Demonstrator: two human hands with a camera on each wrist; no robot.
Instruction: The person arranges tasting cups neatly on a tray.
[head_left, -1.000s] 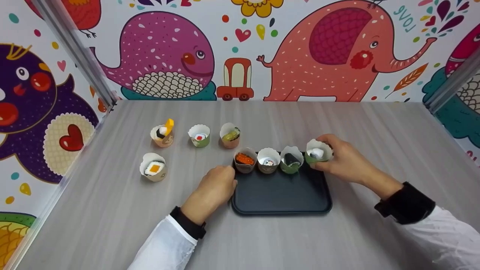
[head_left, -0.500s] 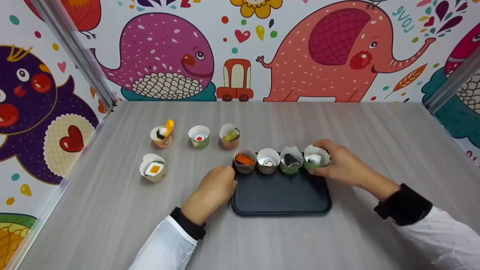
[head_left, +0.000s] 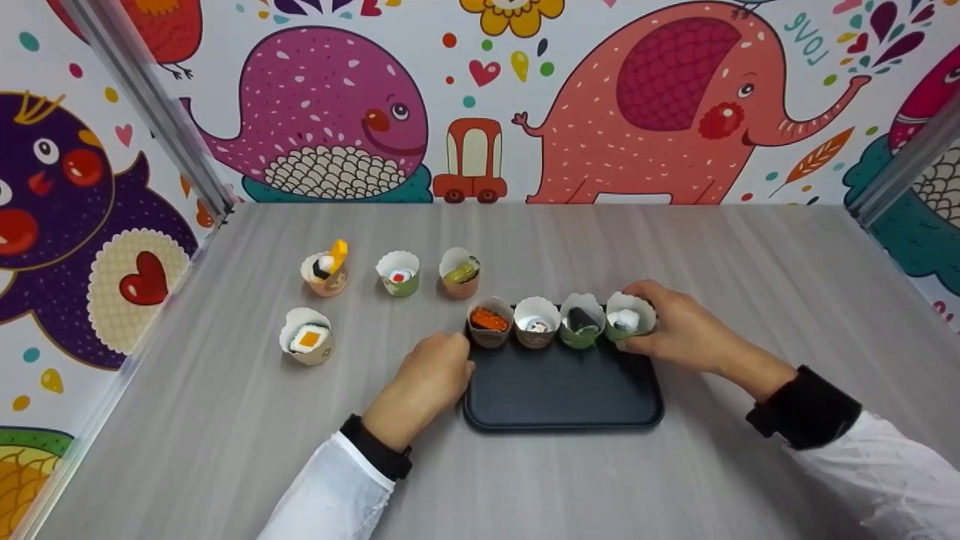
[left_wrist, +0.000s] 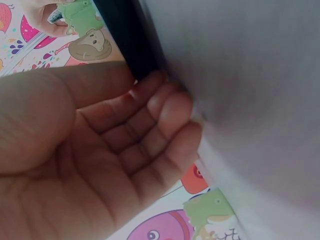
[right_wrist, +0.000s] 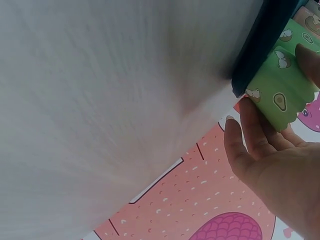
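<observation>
A dark rectangular tray (head_left: 562, 390) lies on the table. My left hand (head_left: 431, 375) holds its left edge, with thumb and index finger meeting at the rim in the left wrist view. At the tray's back right corner my right hand (head_left: 686, 334) grips a green paper baking cup (head_left: 618, 330) with a white piece inside, thumb in front and fingers behind. To its left, along the back edge, stand a green cup (head_left: 582, 334) with a dark piece, a brown cup (head_left: 535, 337) with a white piece, and a brown cup (head_left: 491, 337) with orange roe-like sushi.
Several more cups stand left of the tray: a pink one (head_left: 460, 285) with a yellow-green piece, a green one (head_left: 402, 285), a pink one (head_left: 330, 283) with a yellow-topped piece, and a beige one (head_left: 315, 352) with a sushi roll. A cartoon-printed wall (head_left: 585, 112) bounds the back.
My right hand has brought the green cup slightly left and down, against the neighbouring cup in the back row. The left hand has stayed at the tray's edge.
</observation>
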